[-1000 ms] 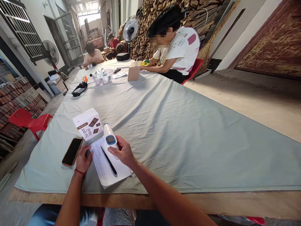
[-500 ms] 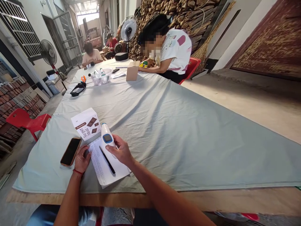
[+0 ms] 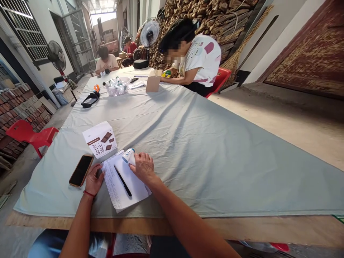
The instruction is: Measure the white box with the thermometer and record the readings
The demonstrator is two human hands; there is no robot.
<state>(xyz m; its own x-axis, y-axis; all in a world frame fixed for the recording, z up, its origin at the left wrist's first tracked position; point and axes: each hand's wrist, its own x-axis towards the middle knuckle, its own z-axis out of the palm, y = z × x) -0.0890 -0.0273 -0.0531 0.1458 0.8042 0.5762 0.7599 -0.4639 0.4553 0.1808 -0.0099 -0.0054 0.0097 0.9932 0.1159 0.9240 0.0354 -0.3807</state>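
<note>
In the head view my right hand (image 3: 144, 167) is wrapped round a white and blue infrared thermometer (image 3: 129, 156), tilted so its side with several small buttons shows. Much of its handle is hidden by my fingers. It is over the upper right of a stack of written paper (image 3: 113, 193). A black pen (image 3: 123, 181) lies slantwise on the sheets. My left hand (image 3: 94, 180) rests at the paper's left edge, thumb and fingers apart, holding nothing. Beside it lies a phone (image 3: 81, 171) with a dark screen. Just beyond the paper sits a white printed box (image 3: 100, 139).
Farther along the cloth-covered table (image 3: 228, 161) are a black strapped headset (image 3: 90, 100), a clear basket (image 3: 118, 87) of bottles and a cardboard box (image 3: 153, 81). A person (image 3: 200, 61) leans over the right edge; others sit at the back. A red chair (image 3: 32, 135) stands left.
My right hand has turned the thermometer over, so its screen no longer faces me and its buttoned side shows. My left hand has stayed by the paper.
</note>
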